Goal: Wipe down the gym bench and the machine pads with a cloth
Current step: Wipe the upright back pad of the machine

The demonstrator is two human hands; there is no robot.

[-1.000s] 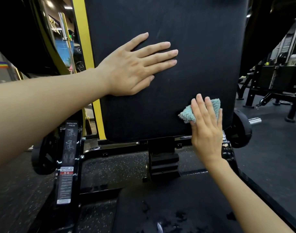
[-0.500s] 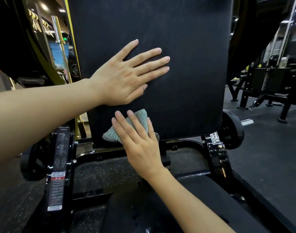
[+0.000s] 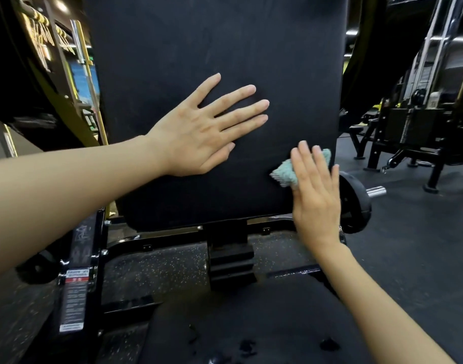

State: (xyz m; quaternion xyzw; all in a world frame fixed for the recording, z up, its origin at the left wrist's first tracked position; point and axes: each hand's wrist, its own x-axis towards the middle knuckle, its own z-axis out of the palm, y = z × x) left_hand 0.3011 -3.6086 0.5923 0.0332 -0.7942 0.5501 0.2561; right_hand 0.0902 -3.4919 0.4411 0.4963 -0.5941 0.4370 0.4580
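The upright back pad (image 3: pixel 212 48) fills the view, and both hands lie on its lower half. Below the wrists, the seat pad (image 3: pixel 277 324) stretches toward the camera. Dark blotches (image 3: pixel 247 348) mark its near end, wet spots by the look of them, so it likely needs a pass too.

The left hand (image 3: pixel 198 132) is spread flat on the back pad, fingers straight, gripping nothing; it seems to steady the pad. The right hand (image 3: pixel 317 200), down and to the right of the left one, presses with straight, uncurled fingers. It traps the teal cloth (image 3: pixel 284 172) against the pad near its right edge. The cloth pokes out to the left of the fingers and past their tips.

To wipe well, I would push with the whole flat of the fingers so the cloth neither bunches nor slips out. Overlapping strokes should run right out to the edge beside the little finger – and the left hand should lift in time, since the patch under its palm gets no cloth otherwise.
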